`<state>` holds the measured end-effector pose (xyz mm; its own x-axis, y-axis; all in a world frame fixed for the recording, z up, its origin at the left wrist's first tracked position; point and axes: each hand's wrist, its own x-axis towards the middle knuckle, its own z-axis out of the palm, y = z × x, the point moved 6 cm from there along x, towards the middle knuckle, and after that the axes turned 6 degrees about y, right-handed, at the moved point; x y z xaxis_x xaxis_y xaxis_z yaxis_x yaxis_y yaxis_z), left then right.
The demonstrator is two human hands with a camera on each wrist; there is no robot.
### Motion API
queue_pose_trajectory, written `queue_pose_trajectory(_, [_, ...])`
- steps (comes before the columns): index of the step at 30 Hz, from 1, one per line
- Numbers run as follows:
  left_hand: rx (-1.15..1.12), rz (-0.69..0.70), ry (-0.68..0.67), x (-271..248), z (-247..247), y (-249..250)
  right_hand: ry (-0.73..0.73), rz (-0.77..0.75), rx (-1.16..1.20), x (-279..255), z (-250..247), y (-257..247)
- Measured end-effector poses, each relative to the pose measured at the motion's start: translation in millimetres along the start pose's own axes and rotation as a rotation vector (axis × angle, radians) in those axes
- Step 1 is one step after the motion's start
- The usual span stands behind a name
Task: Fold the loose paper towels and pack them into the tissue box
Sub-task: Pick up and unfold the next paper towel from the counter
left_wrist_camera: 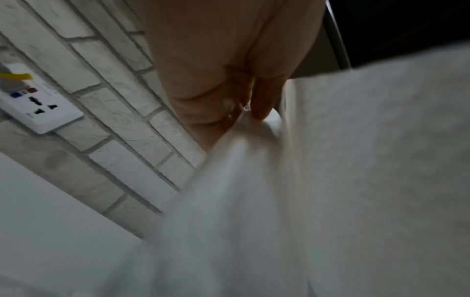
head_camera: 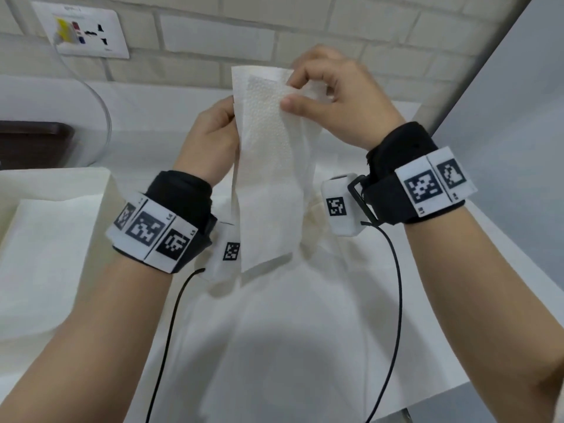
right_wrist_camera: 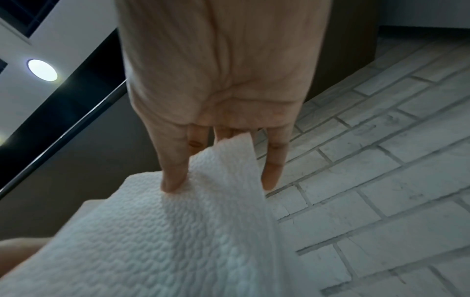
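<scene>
Towel held up between both hands

Towel (head_camera: 268, 166) hangs above the surface (head_camera: 451, 248) (wall close behind). Right hand (head_camera: 338, 96) pinches its top right corner; left hand (head_camera: 210, 132) grips its left edge. More sheets (head_camera: 290, 315) lie beneath.

Two hands are up: the left hand (head_camera: 213, 132) and the right hand (head_camera: 338, 96), both pinching one paper towel (head_camera: 271, 166) that hangs between them. Below the hands, one heap of loose paper towels (head_camera: 290, 315) lies on the desk (head_camera: 518, 254); its sheets overlap too much to count. To the left of the left hand sits one tissue box (head_camera: 55, 184) with one visible folded sheet (head_camera: 45, 254) on top inside. Two marker wristbands show, one per wrist, with two black cables. One wall socket (head_camera: 88, 35) sits beyond the left hand.
</scene>
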<state>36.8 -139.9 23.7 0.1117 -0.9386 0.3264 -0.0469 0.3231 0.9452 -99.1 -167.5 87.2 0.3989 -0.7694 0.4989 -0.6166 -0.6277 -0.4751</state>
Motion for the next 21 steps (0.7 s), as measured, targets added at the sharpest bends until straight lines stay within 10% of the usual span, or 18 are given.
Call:
queue_pose_trajectory(7, [-0.188,-0.001,0.194,-7.7,7.6,-3.8,0.062,0.056,-0.008,-1.8,-6.8,9.5])
queue_pose_trajectory(15, [-0.019,-0.074,0.085,-17.7,35.1,-30.6,0.162,0.112,0.078,-17.5,-8.0,22.9])
queue_pose_trajectory(21, [0.163,-0.141,0.259,-19.4,11.5,-55.3,-0.31,0.487,-0.336,-73.0,8.5,92.8])
